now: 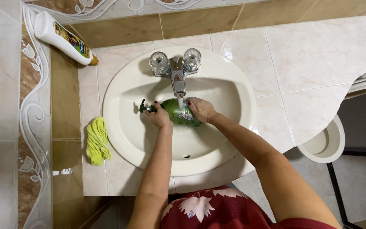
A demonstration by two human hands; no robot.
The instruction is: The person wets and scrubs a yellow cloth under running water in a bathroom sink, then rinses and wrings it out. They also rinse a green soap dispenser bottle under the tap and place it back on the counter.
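A green pump bottle [178,113] lies on its side in the cream sink basin [128,127], under the water running from the chrome tap [177,80]. My left hand [158,116] grips the bottle at its neck, beside the dark pump head [145,107]. My right hand [201,109] holds the bottle's body from the right side. Both forearms reach in from the bottom of the view.
A white bottle with a yellow label [64,39] lies on the counter at the back left. A yellow-green cloth [96,141] sits left of the sink. A cream toilet bowl rim [331,146] shows at the right, below the tiled counter [310,63].
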